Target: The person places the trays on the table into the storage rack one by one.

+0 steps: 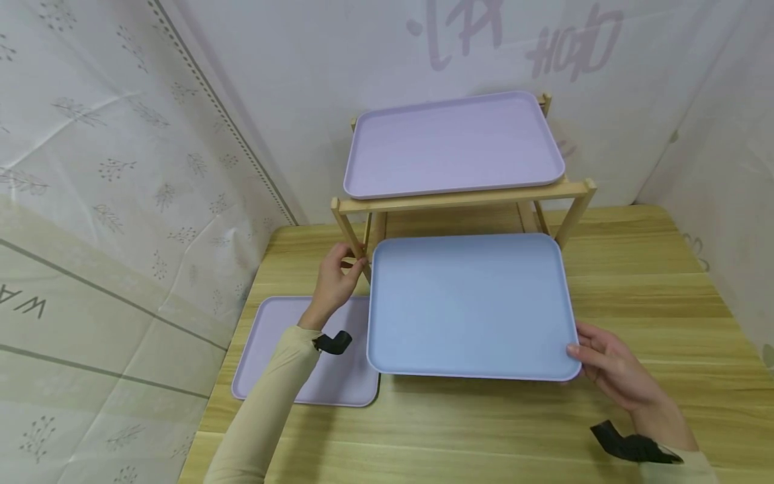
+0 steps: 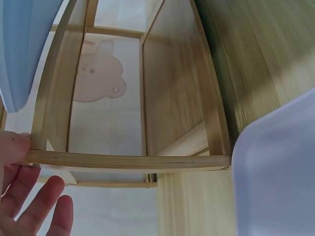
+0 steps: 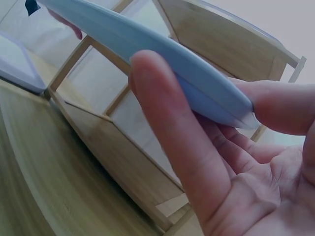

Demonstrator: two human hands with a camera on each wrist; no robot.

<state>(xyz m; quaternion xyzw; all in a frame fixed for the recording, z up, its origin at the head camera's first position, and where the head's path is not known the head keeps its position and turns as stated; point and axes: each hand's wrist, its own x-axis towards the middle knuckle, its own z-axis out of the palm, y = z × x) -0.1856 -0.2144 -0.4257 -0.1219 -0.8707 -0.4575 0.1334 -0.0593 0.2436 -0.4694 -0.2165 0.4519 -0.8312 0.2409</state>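
Observation:
A light blue tray (image 1: 471, 306) is held up in front of the wooden rack (image 1: 465, 199), above the table. My right hand (image 1: 619, 370) grips the tray's front right corner; the right wrist view shows the thumb (image 3: 285, 105) on one side and fingers beneath. With my left hand (image 1: 337, 279) I pinch the rack's left front upright (image 2: 133, 160), thumb above and fingers below it in the left wrist view. Close by that hand, the blue tray's edge (image 2: 22, 54) stands at the rack's opening. A lilac tray (image 1: 453, 144) lies on the rack's top.
A second lilac tray (image 1: 335, 383) lies flat on the wooden table (image 1: 484, 430), under my left forearm. Patterned cloth (image 1: 109, 202) hangs at the left and behind the rack. Below, a lower shelf (image 3: 123, 152) of the rack sits close over the table.

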